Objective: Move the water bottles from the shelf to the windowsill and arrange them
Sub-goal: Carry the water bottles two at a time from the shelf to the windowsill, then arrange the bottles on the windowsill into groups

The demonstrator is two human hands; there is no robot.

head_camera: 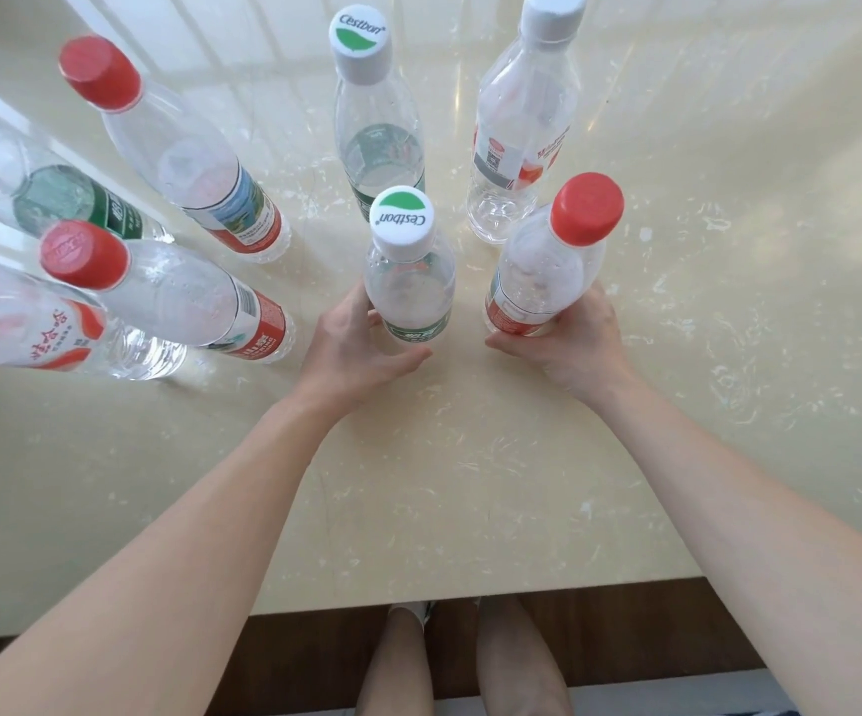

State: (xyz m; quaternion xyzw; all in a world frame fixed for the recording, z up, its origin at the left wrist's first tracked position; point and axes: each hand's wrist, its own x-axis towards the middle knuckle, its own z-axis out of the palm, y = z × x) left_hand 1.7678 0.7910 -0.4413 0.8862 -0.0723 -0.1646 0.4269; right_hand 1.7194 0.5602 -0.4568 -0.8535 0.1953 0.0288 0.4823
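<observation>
From the head camera, looking straight down, the cream marble windowsill (470,483) fills most of the picture, and eight water bottles are gathered on its far half. Both bare arms reach out over it.

The left hand (356,348) grips the small Cestbon bottle (408,271), the one with the white cap and green leaf, low down around its green label. Its thumb lies across the near side.

Just beside it, the right hand (573,343) holds the short red-capped bottle (547,281) at its red label. The fingers wrap round the right side and the thumb points left under it. The two held bottles are upright and close together but not touching. The hands hide their bases, so I cannot tell whether they rest on the stone.

Behind them stand the tall Cestbon bottle (377,121) and, to its right, a white-capped bottle (522,126) with a red-and-white label.

Four more stand to the left:
- a red-capped bottle with a landscape label (181,147)
- a green-labelled bottle (46,193) at the frame edge
- a nearer red-capped bottle (170,297)
- a bottle with a red-and-white label (31,323) at the far left

Below the sill's near edge are the person's legs (470,664) and a dark wooden floor (625,638).
</observation>
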